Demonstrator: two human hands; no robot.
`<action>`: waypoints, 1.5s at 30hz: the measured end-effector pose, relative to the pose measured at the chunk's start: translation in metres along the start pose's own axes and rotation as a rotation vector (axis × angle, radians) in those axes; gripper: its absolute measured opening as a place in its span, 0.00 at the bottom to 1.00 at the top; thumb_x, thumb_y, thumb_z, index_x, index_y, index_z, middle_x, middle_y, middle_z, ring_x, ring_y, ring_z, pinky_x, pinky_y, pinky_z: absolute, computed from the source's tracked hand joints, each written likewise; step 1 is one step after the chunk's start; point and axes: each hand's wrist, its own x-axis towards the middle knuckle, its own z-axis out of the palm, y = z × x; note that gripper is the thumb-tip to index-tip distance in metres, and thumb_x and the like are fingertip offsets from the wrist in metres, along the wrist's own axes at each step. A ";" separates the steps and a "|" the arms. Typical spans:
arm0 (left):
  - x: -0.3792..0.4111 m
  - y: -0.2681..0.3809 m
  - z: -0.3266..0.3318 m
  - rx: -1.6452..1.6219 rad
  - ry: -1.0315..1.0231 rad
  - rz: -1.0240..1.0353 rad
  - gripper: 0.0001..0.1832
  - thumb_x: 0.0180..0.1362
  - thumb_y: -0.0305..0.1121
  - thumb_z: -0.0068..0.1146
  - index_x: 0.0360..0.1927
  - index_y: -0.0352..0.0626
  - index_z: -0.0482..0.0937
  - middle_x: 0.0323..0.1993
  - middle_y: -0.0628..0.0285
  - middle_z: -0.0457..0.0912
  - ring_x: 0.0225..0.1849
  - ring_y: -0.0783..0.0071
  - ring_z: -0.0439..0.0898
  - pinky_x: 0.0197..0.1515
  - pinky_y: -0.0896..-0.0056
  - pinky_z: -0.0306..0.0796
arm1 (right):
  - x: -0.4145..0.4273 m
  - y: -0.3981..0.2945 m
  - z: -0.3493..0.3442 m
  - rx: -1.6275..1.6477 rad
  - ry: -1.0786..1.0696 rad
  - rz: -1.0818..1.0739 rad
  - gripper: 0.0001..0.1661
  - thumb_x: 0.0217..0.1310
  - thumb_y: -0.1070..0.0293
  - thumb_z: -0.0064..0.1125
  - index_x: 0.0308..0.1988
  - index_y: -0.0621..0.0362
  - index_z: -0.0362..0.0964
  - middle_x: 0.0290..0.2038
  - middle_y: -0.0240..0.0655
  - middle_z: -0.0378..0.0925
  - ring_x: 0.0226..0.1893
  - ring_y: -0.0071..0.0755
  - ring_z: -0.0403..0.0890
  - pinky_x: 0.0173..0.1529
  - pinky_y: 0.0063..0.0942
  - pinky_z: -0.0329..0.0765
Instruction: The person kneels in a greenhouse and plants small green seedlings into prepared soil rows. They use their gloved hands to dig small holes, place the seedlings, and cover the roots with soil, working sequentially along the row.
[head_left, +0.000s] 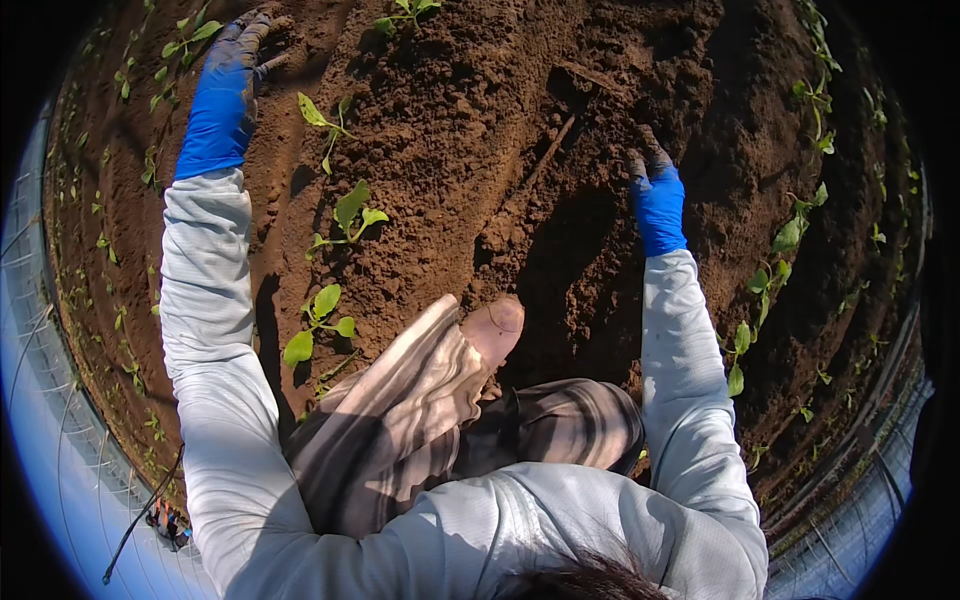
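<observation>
My left hand (229, 94), in a blue glove with soil-caked fingers, is at the upper left over the brown soil. Its thumb stands apart from the fingers, and no held object shows. A leafy seedling (326, 127) grows to the right of that wrist, and another seedling (187, 41) lies to its left. On the right side, my right hand (658, 196), gloved the same way, has its dirty fingertips at the loose soil (450, 150), spread a little. Nothing is visible in it; whether the tips are sunk in cannot be told.
More seedlings (349, 217) stand nearer my bent leg (405, 397). My shoe (495, 326) rests on the soil. A stick (551, 150) lies left of my right hand. Another plant row (791, 232) runs along the right. Hoop framing (67, 420) and distant people (169, 525) show at lower left.
</observation>
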 end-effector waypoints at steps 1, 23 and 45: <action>-0.017 0.011 0.028 0.111 0.073 -0.110 0.22 0.61 0.37 0.54 0.57 0.42 0.68 0.54 0.58 0.73 0.56 0.65 0.72 0.55 0.66 0.72 | 0.005 0.009 -0.002 -0.167 0.027 -0.084 0.25 0.60 0.63 0.58 0.57 0.55 0.68 0.54 0.43 0.71 0.54 0.41 0.72 0.58 0.34 0.70; -0.115 0.017 0.101 0.370 0.110 -0.517 0.18 0.56 0.37 0.62 0.50 0.51 0.78 0.46 0.68 0.80 0.50 0.77 0.74 0.54 0.71 0.65 | -0.123 -0.019 0.056 -0.569 -0.739 -0.371 0.28 0.52 0.51 0.61 0.53 0.44 0.70 0.60 0.43 0.61 0.60 0.61 0.59 0.59 0.58 0.58; -0.149 0.045 0.127 0.384 -0.087 -0.294 0.21 0.60 0.28 0.54 0.58 0.43 0.70 0.48 0.62 0.78 0.47 0.76 0.76 0.52 0.72 0.70 | -0.037 -0.143 0.037 0.596 -0.975 0.579 0.17 0.53 0.77 0.59 0.46 0.58 0.71 0.28 0.24 0.72 0.25 0.16 0.71 0.30 0.20 0.70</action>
